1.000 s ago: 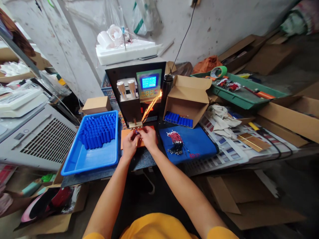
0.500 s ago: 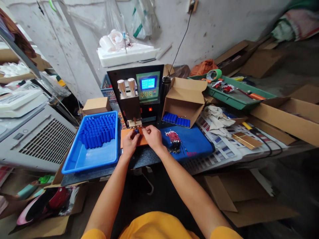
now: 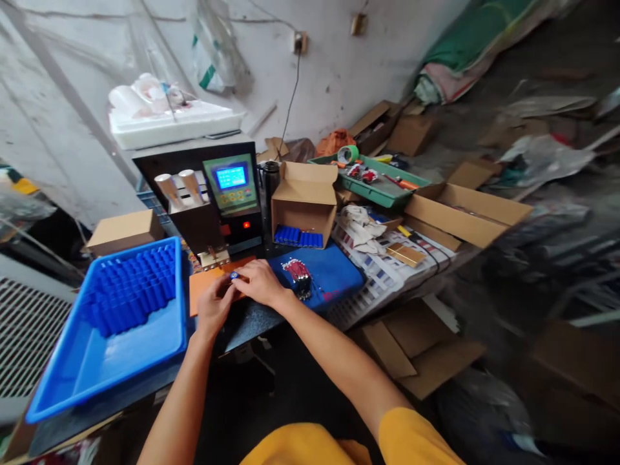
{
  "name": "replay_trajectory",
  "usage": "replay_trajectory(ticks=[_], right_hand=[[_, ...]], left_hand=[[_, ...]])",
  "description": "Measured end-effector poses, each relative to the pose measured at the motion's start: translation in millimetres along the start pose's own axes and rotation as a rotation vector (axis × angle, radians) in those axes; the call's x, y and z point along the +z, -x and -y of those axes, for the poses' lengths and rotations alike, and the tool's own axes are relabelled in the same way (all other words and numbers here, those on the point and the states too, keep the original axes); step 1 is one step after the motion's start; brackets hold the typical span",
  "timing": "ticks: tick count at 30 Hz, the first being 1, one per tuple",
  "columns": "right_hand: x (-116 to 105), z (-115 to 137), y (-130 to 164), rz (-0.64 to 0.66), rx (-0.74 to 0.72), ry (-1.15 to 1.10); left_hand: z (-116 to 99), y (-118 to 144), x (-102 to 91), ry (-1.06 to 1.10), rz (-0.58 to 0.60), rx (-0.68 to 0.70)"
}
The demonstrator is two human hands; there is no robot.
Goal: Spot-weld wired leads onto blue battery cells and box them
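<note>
While your left hand [image 3: 214, 308] and right hand [image 3: 262, 283] pinch a blue cylinder [image 3: 235, 275] left of centre, the table edge [image 3: 247, 334] below leaves narrow room

"Desk [image 3: 245, 326], front edge?"
"Dark grey, finely speckled. Tray [image 3: 140, 352] at the left edge bright blue; cylinders [image 3: 130, 290] in it deeper blue."
"Back edge?"
"Machine [image 3: 194, 226] black. Screen [image 3: 231, 177] glowing blue, panel [image 3: 247, 201] round it green, one light [image 3: 246, 225] red. Slab [image 3: 206, 287] before it orange; small cell [image 3: 235, 276] there, blue."
"Right edge?"
"Mat [image 3: 339, 278] blue, red marks [image 3: 334, 296] toward its front corner. Wires [image 3: 296, 268] on it red and black, tipped white. Box [image 3: 305, 184] behind, plain brown."
"Sleeve [image 3: 407, 433]?"
"Plain mustard yellow."
</note>
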State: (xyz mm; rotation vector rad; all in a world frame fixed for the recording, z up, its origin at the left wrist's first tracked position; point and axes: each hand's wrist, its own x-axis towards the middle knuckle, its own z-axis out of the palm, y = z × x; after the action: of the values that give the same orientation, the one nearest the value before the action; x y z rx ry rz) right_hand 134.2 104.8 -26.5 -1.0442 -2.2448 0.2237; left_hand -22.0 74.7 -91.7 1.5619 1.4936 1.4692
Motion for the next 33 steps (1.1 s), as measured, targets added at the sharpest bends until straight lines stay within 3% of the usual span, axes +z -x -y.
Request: replay_trajectory(ticks=[3, 7, 12, 16, 19, 26, 33], right_hand=[[-5, -21, 8, -0.203, 0.058, -0.061], [-35, -77, 12, -0.407, 0.119, 0.029], [-71, -155, 11, -0.300, 0.168, 0.321], [-69, -190, 17, -0.167, 0.171, 0.383], [-58, -202, 26, -0.116, 0.154, 0.370], [-46, -216, 32, -0.140, 0.161, 0.335], [-55, -186, 36, -0.233, 0.211, 0.210]], left_hand=[[-2, 3, -1.1, -0.069, -0.041, 0.033], [-4, 7, -3.3, -0.138, -0.018, 0.063], [-8, 9, -1.2, -0.257, -0.041, 0.171], [-10, 9, -0.6, -0.287, -0.050, 0.237], [-11, 10, -0.8, -0.293, -0.053, 0.260], [-11, 11, 1.1, -0.242, -0.047, 0.251], [-19, 9, -1.4, -0.225, -0.060, 0.197]])
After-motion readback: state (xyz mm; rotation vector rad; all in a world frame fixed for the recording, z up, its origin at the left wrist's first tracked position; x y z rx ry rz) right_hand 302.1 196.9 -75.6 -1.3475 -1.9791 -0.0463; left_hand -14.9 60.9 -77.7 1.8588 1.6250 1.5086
